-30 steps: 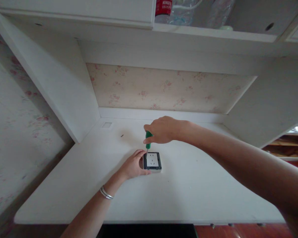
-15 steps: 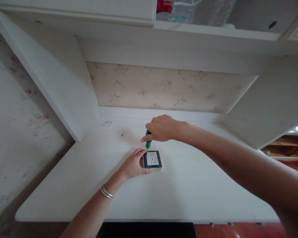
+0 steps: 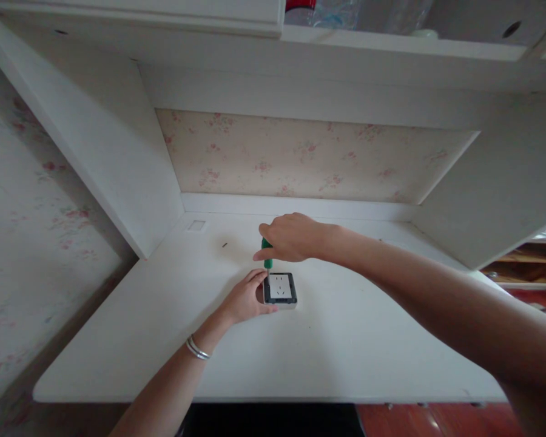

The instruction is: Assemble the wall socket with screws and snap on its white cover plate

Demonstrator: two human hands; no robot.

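A wall socket [image 3: 281, 286] with a white face and a dark frame sits on a white box on the desk. My left hand [image 3: 248, 297] grips the box from its left side, fingers at the back corner and thumb along the front. A silver bracelet circles that wrist. Above the socket, my right hand [image 3: 293, 237] is closed around the green handle of a screwdriver [image 3: 268, 263]. Its shaft points down at the left edge of the dark frame. Whether the tip sits in a screw is too small to tell.
The white desk [image 3: 368, 340] has a rounded left corner. A white square frame [image 3: 197, 226] and a small dark piece, perhaps a screw [image 3: 224, 245], lie behind my left hand. An open shelf [image 3: 404, 42] with plastic bottles hangs overhead, between white side panels.
My right hand has turned slightly and shifted left with the screwdriver, whose handle now stands at a different tilt. My left hand stays on the socket box. The camera view has shifted a little.
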